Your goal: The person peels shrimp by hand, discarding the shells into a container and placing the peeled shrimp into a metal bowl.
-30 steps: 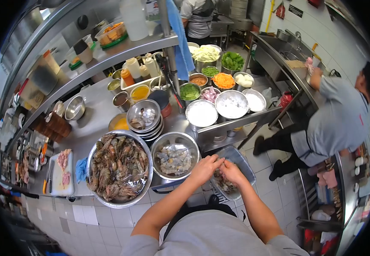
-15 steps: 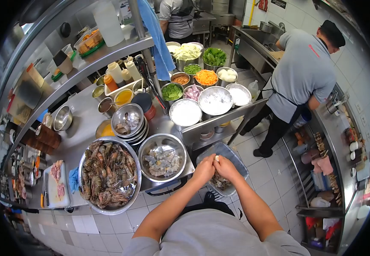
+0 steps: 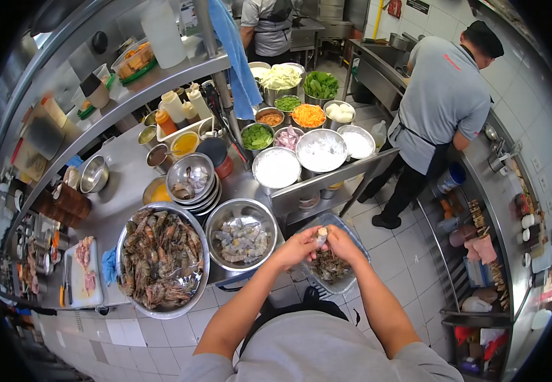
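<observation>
Above a grey plastic tub (image 3: 357,280) holding dark shells and scraps (image 3: 331,266), my left hand (image 3: 296,247) and my right hand (image 3: 341,244) pinch a small pale shrimp (image 3: 321,236) between them. To the left of my hands, a steel bowl (image 3: 269,219) holds peeled grey shrimp (image 3: 242,240). Further left, a large steel basin (image 3: 204,280) is piled with whole, unpeeled brown shrimp (image 3: 161,258). Behind these sits a stack of steel bowls (image 3: 209,170), its top one with a few shrimp inside.
Tubs of flour (image 3: 276,168), carrot (image 3: 308,115) and greens stand ahead. A cutting board (image 3: 85,280) with meat and a knife lies far left. A person (image 3: 444,95) stands at the right counter; another is at the back. A blue cloth (image 3: 234,63) hangs from the shelf.
The view has swung rightward since the oldest frame. My hands have parted slightly, exposing the pale shrimp between them. The person on the right has turned toward the right counter.
</observation>
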The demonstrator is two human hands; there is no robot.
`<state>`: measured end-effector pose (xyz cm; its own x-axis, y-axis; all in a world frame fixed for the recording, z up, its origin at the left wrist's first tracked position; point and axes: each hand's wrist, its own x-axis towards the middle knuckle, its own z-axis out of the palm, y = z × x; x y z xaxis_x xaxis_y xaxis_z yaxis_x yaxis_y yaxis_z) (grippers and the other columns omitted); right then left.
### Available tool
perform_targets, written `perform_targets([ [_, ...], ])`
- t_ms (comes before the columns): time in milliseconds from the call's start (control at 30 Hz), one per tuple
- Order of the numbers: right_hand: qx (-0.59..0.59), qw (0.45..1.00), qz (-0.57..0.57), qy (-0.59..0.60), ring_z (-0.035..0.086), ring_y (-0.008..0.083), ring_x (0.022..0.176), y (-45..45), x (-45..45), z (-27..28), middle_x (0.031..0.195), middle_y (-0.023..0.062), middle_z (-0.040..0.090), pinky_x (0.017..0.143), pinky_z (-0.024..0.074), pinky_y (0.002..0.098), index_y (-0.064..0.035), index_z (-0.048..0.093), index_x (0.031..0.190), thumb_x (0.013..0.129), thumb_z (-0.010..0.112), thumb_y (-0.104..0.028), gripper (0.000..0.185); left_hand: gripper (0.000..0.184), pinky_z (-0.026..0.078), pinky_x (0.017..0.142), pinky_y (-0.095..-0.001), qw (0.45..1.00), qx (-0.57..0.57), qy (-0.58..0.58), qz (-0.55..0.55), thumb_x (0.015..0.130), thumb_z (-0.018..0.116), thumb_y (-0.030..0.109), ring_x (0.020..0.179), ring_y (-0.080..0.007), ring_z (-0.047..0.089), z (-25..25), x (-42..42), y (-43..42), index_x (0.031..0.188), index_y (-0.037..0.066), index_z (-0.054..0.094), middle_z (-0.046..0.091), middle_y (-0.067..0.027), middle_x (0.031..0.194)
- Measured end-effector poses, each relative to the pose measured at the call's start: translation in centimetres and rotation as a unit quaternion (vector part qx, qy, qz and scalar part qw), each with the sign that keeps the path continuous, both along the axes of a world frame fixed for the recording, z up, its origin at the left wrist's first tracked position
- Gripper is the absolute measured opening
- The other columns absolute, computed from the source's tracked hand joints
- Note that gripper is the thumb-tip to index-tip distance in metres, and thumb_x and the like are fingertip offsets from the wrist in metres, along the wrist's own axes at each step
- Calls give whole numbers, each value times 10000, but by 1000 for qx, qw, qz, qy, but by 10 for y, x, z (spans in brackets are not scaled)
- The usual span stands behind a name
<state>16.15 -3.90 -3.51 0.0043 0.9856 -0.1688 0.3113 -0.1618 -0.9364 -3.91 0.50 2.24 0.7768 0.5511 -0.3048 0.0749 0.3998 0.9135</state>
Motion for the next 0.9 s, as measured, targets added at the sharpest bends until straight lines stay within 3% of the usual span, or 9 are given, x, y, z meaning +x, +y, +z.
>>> perform_targets([
  [33,0,1000,-2,0,648,372,881,0,7,-4,955,212,667,800,495,455,-2,574,1061,945,448,-205,265,610,477,639,-215,997,-59,-37,-30,983,554,90,728,-70,573,1,-2,2,1530,106,284,673,-58,1105],
  [133,1,999,-41,1,637,401,948,-1,20,-6,1004,213,672,815,484,448,-3,579,1009,925,467,-179,225,509,485,652,-214,990,-115,-71,-26,986,551,88,748,-85,593,3,-4,-1,1465,93,381,662,-69,1138],
  [333,38,931,1,-362,619,375,1090,-17,38,-31,1148,213,665,954,473,385,-19,596,1263,890,525,-161,405,290,494,744,-250,976,-142,-67,154,955,632,132,847,-118,610,-15,11,-3,1233,104,553,639,-24,1090],
  [433,41,952,-25,-303,616,319,1135,-17,35,-19,1205,171,664,1019,442,356,-20,528,1373,946,530,-202,464,307,478,788,-267,975,-93,-79,183,938,664,142,921,-112,597,-29,16,2,1226,116,564,628,-3,1077],
  [500,-54,987,-29,149,644,236,1058,-19,19,-7,1163,130,677,950,486,352,0,581,1283,1027,487,-253,373,303,469,789,-263,974,-82,-64,201,936,665,138,938,-103,589,-23,18,2,1222,118,565,630,-2,1081],
  [600,-147,945,-17,293,638,180,1047,-22,4,19,1145,92,679,935,488,331,-39,614,1229,1061,438,-276,339,296,452,767,-243,968,-56,-47,239,931,670,135,929,-86,582,-17,21,4,1208,109,570,635,2,1072],
  [733,-115,965,-54,229,601,129,825,-22,-4,13,912,6,650,762,492,288,-58,625,1068,1036,503,-249,229,270,420,716,-219,968,-13,-50,245,900,699,113,834,-52,537,-16,15,4,1142,62,591,622,12,959],
  [867,-106,977,-77,165,611,133,782,-21,-9,20,878,48,678,699,479,293,-35,665,1008,1003,548,-203,204,197,442,691,-228,975,66,-25,210,907,694,115,786,-66,557,-34,3,5,1051,80,565,619,17,882],
  [900,-49,994,-71,60,582,117,737,-21,-11,23,820,28,639,669,468,290,-37,653,974,1000,553,-212,203,168,428,673,-218,975,92,-14,199,900,695,98,740,-56,533,-35,2,4,991,79,556,596,25,832],
])
